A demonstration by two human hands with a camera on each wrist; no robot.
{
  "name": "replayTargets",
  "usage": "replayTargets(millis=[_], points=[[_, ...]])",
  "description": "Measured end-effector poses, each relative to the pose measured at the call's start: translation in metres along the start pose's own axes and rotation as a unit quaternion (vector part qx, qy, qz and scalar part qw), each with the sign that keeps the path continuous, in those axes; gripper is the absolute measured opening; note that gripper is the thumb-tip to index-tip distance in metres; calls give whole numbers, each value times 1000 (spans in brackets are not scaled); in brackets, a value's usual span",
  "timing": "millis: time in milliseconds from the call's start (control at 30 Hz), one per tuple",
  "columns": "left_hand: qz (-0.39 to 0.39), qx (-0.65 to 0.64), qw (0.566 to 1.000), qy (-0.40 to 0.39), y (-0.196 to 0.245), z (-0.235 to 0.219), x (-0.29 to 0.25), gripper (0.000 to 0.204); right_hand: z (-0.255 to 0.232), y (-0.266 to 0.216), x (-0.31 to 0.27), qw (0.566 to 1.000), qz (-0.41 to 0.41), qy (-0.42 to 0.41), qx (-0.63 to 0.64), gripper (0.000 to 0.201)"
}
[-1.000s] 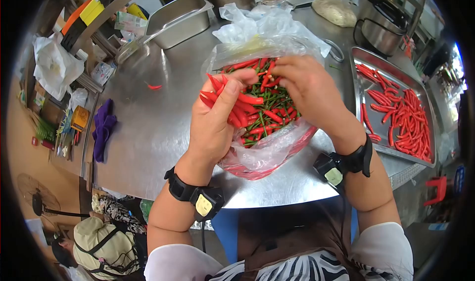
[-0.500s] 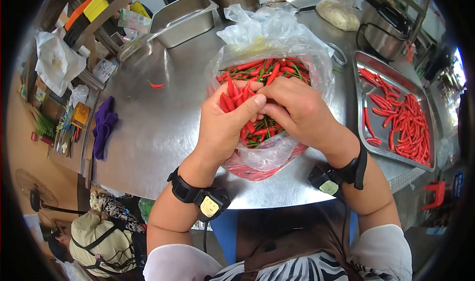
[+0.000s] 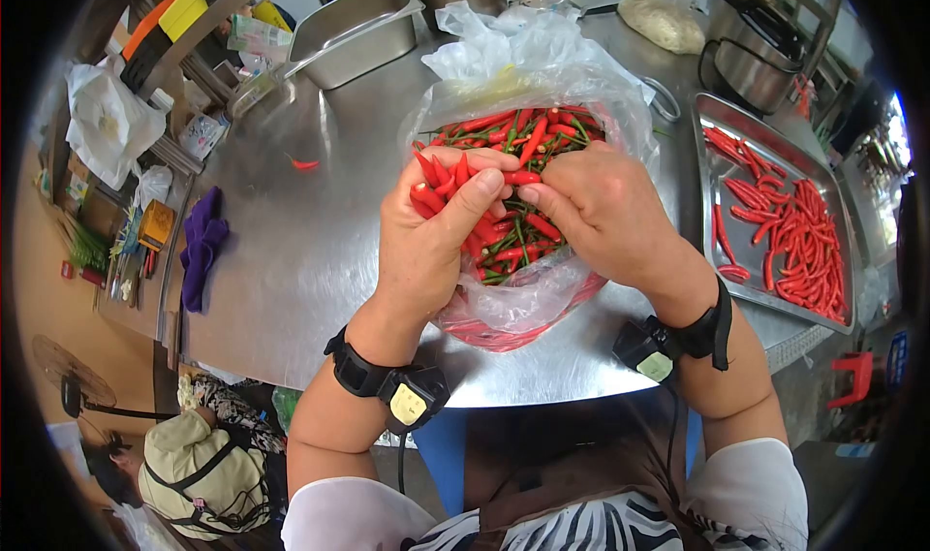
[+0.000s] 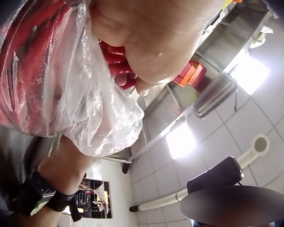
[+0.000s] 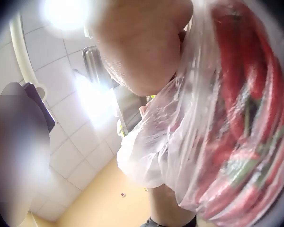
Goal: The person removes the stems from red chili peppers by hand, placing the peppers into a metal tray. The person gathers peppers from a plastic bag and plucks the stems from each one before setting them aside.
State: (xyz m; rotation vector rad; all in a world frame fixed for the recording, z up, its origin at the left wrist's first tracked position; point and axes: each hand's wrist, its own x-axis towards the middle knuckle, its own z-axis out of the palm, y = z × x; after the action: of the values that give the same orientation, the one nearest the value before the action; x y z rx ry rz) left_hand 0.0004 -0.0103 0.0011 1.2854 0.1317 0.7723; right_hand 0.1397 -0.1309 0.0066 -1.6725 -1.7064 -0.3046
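Observation:
Over a clear plastic bag (image 3: 513,304) of red chilies with green stems, both hands meet at the middle of the head view. My left hand (image 3: 426,226) holds a bunch of red chilies (image 3: 441,181), tips pointing up past the fingers. One red chili (image 3: 521,178) lies crosswise between the hands, its right end at the curled fingers of my right hand (image 3: 615,207), which pinch there. What the right fingertips grip is hidden behind that hand. In the left wrist view, red chilies (image 4: 116,64) show under the left palm beside the bag.
A metal tray (image 3: 712,178) with many stemless-looking red chilies stands on the right. One loose chili (image 3: 304,164) and a purple cloth (image 3: 203,246) lie on the steel table (image 3: 281,289) to the left. A deep steel pan (image 3: 354,42) and a cooker (image 3: 756,62) stand at the back.
My right hand reached into the chilies one second ago, then came to the left hand's fingers. Now it has drawn slightly right, with a chili lying crosswise between the hands.

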Motion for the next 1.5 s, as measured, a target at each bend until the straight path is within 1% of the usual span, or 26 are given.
replayTargets(millis=[67, 167, 200, 267, 300, 367, 433, 500, 533, 567, 633, 667, 800, 867, 900, 967, 1000, 1033, 1100, 1133, 1167, 1267, 1333, 1400, 1467, 1500], points=[[17, 11, 1000, -4, -1, -2, 0, 13, 0, -8, 2, 999, 37, 35, 2, 25], [46, 33, 998, -10, -5, -5, -1, 12, 3, -14, 2, 995, 91, 37, 13, 26], [59, 43, 997, -11, -6, -5, -1, 11, 4, -14, 2, 995, 92, 37, 13, 26], [76, 43, 996, -16, -4, -3, -3, 10, 6, -13, 2, 988, 134, 71, 41, 31], [93, 43, 995, -21, -4, -2, -4, 9, 4, -12, 3, 988, 134, 71, 40, 31], [80, 48, 996, -12, -2, -3, -4, 9, -4, -5, 6, 968, 227, 97, 52, 35], [69, 54, 996, 1, -3, -4, -1, 9, -10, 1, 4, 970, 225, 79, 41, 39], [89, 3, 996, 4, -9, -3, 4, 13, -16, -1, 2, 979, 189, -74, 14, 38], [89, 4, 996, 4, -7, -2, 4, 13, -13, 0, -1, 981, 159, -108, 8, 31], [66, -17, 998, 16, -4, 1, 3, 14, -9, 1, -3, 981, 160, -108, 9, 31], [39, -38, 998, 25, -3, 2, 3, 15, -3, 0, -5, 993, 62, -102, -12, 24], [28, -55, 998, 23, -3, -1, 3, 15, -8, -3, -5, 985, 95, -147, -3, 20], [16, -58, 998, 10, -2, -2, 3, 12, -7, 0, -6, 988, 92, -123, 24, 15], [16, -56, 998, 4, -1, -3, 2, 11, -2, 3, -6, 990, 91, 11, 107, 14], [15, -42, 999, 20, 0, -1, 1, 13, 1, 5, -5, 990, 91, 12, 107, 14], [15, -29, 999, 37, 0, 0, 1, 16, 5, 9, 0, 970, 101, 121, 186, 17], [-21, -23, 999, 28, 0, -1, 1, 21, 2, 4, 1, 889, 244, 62, 382, 17], [-57, -16, 998, 20, 0, -1, 1, 26, 4, 1, 2, 890, 243, 61, 381, 17], [-78, 5, 997, 11, 0, 1, 0, 27, 10, -4, 2, 858, 235, 55, 454, 14], [-101, 26, 995, 1, 1, 1, 0, 29, 9, -7, 0, 907, 216, 22, 362, 12], [-101, 26, 995, 1, 2, 0, 1, 29, 9, -8, -1, 907, 215, 22, 362, 12], [-118, 41, 992, -24, 4, -3, 0, 28, 13, -12, 0, 932, 154, 16, 327, 13], [-91, 21, 995, 38, 3, 0, -1, 25, 11, -10, -1, 921, 166, -3, 352, 14], [-80, -15, 996, 44, -1, -5, 2, 23, 9, -7, -2, 909, 177, -22, 376, 15], [-62, -61, 994, 60, -1, -7, 4, 22, 8, -5, -3, 951, 91, -36, 292, 17], [-62, -60, 994, 61, 0, -5, 4, 22, 9, -3, -2, 951, 91, -37, 292, 17]])
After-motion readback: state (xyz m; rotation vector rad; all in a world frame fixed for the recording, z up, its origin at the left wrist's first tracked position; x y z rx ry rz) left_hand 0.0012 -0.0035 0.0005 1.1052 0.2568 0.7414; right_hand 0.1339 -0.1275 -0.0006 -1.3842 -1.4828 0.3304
